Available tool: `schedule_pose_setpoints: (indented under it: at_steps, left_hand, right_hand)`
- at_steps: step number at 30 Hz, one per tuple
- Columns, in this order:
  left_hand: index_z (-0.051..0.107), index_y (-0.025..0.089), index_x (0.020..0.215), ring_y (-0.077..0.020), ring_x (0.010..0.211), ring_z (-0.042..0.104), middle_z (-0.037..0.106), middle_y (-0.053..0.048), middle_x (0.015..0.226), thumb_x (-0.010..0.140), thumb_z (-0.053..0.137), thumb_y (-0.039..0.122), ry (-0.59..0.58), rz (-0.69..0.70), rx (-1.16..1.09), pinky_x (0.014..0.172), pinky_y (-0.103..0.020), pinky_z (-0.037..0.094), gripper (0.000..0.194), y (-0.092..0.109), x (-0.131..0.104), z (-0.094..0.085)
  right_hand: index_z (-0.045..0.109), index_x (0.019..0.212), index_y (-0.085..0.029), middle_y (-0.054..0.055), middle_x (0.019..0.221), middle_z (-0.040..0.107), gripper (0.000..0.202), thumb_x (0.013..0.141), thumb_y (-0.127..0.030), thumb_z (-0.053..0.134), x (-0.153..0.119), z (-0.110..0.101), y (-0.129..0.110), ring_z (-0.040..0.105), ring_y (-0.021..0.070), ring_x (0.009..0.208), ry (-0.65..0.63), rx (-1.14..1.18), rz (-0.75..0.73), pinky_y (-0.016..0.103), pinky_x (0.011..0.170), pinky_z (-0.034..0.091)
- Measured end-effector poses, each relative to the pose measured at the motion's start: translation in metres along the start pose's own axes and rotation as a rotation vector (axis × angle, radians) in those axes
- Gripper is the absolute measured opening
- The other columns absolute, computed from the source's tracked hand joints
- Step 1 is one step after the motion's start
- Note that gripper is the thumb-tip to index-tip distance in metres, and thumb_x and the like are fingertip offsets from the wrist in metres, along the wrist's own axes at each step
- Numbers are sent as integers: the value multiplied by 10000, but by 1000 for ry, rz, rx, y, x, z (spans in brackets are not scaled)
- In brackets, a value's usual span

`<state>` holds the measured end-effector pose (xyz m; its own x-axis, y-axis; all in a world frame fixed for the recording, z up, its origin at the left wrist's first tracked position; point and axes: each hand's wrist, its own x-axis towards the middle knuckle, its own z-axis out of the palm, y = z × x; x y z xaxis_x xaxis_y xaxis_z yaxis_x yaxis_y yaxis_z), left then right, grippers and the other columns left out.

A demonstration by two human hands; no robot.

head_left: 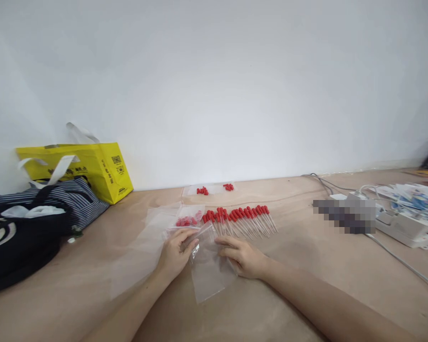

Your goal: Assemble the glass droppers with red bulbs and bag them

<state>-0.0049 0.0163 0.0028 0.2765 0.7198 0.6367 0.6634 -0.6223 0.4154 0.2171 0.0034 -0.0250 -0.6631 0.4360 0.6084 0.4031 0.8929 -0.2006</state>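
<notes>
Over a tabletop (288, 270), the left hand (175, 254) pinches a clear plastic bag (207, 278) in closed fingers (189, 248) while loosely curled fingers of the right hand (248, 259) meet its edge, their hold unclear, near red-tipped sticks (248, 219).

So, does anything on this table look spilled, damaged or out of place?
Nothing looks clearly spilled or damaged. The red-topped droppers lie slightly askew: bunched and overlapping at the left end, more evenly fanned at the right. I cannot judge the pixelated patch.
</notes>
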Motion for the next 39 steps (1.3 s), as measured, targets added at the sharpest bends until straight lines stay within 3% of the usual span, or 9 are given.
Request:
schedule_pose_setpoints:
  at_steps: [8,11,14,18,24,30,34,37,39]
  left_hand:
    - [639,210,772,-146,714,568,615,-13,718,795,488,182,126,297,110,655,-278,452,155,0,1,-1]
    - [629,204,778,-139,655,544,602,-4,664,816,452,163,68,395,135,627,-280,427,186,3,2,-3]
    - [621,206,799,-147,683,531,608,-1,660,823,402,113,-4,511,146,685,-314,407,240,8,2,-4]
    - [625,230,812,-160,762,525,626,-3,700,831,364,106,-76,591,137,755,-344,392,290,13,1,-2]
    - [643,280,832,-175,826,518,642,-5,762,843,348,154,-194,477,150,795,-371,385,321,12,-4,2]
    - [649,273,775,-184,859,498,619,-20,838,835,376,166,-182,441,128,794,-369,387,299,14,-7,5]
    - [624,256,779,-182,914,491,598,-22,908,832,360,130,-171,452,58,825,-363,384,297,15,-8,5]
    - [548,247,1006,-207,1041,454,536,-54,1099,827,421,215,-232,312,-3,890,-378,366,222,14,-10,4]
    - [350,228,1235,-240,1127,404,441,-92,1240,780,511,324,-326,177,-34,926,-403,349,492,16,-13,4]
  right_hand:
    - [505,1034,-157,83,1007,565,338,757,-61,337,3,-1,-13,532,141,889,-48,27,-48,256,740,455]
    - [466,1087,-152,77,919,581,335,767,-111,374,5,-4,-17,526,161,809,10,-41,-35,298,700,435]
    - [455,1112,-158,92,985,556,356,763,-228,471,7,-5,-17,503,185,851,93,-114,47,344,737,398]
    - [510,1055,-189,80,979,543,323,743,-271,520,6,-3,-14,490,188,845,94,-169,128,346,724,366]
    - [583,791,-195,46,849,573,127,779,-214,458,6,-2,-15,474,150,718,81,-201,-5,305,649,339]
    - [556,663,-193,45,778,596,222,811,-286,419,8,-1,-25,467,142,644,-80,-229,-221,306,608,330]
    - [531,710,-179,24,676,558,160,796,-277,438,8,3,-25,488,134,634,-102,-103,-14,278,633,361]
    - [501,754,-174,33,716,566,111,810,-210,413,8,4,-19,504,138,683,-29,37,185,243,613,375]
    - [475,753,-181,18,697,572,108,820,-174,390,8,3,-16,508,132,676,1,113,273,242,631,375]
